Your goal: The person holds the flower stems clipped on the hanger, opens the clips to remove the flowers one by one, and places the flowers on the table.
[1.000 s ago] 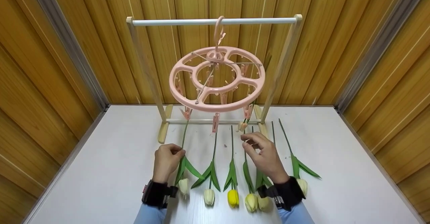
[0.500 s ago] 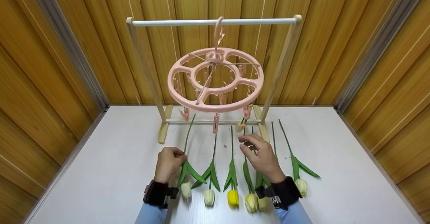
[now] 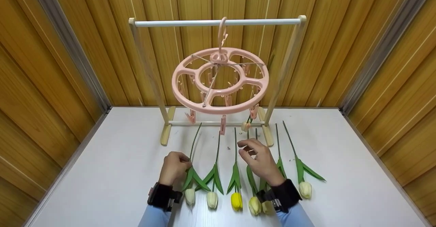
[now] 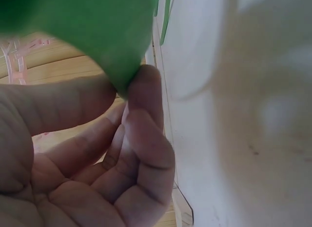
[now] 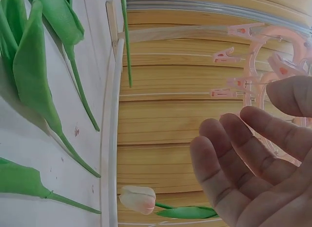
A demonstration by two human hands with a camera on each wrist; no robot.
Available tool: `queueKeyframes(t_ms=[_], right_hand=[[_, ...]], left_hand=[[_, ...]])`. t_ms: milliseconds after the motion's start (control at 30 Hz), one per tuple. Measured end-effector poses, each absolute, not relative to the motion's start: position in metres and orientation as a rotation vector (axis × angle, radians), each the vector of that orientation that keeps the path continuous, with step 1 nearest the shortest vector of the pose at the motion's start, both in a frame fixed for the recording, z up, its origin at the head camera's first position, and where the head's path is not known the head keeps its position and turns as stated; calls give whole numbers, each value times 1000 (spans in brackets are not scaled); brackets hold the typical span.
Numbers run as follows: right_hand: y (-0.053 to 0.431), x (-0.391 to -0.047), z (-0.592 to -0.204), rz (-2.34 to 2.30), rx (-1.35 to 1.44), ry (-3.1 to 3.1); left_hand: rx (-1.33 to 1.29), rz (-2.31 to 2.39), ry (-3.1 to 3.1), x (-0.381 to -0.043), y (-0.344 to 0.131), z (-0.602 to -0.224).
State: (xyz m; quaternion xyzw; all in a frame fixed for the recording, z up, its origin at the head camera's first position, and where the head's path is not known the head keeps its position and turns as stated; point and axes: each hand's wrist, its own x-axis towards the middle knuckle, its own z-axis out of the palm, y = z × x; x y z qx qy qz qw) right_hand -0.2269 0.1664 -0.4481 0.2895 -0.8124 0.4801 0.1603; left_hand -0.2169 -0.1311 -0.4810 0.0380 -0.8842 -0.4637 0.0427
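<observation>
My left hand (image 3: pixel 174 168) pinches a white tulip (image 3: pixel 190 197) near the base of its leaves, flower end toward me. Thumb and fingertips meet at the green leaf (image 4: pixel 112 41) in the left wrist view. My right hand (image 3: pixel 261 159) holds nothing; its fingers are loosely bent above the tulips at the right. Beyond both hands, a pink round clip hanger (image 3: pixel 219 110) hangs with several pink clips. From its right front clip (image 3: pixel 254 111) a pale pink-white tulip (image 5: pixel 138 199) hangs flower down.
A wooden rack with a white bar (image 3: pixel 177 23) carries the hanger. Several tulips lie in a row on the white table (image 3: pixel 102 172), among them a yellow one (image 3: pixel 236 201) and a white one (image 3: pixel 305 190) at the far right. Wood-look walls (image 3: pixel 44 84) enclose the table.
My left hand has drawn the white tulip slightly right and toward me, its stem top now apart from the left clip. My right hand has shifted a little left and nearer. The hanger sways slightly.
</observation>
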Motion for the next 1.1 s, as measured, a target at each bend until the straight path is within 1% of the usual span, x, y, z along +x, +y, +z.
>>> queueKeyframes(t_ms=[767, 1100], right_hand=[[165, -226, -447, 1361, 808, -2346], [168, -225, -444, 1364, 793, -2348]], left_hand=[[121, -1513, -2789, -219, -135, -493], [171, -1558, -2842, -219, -142, -488]])
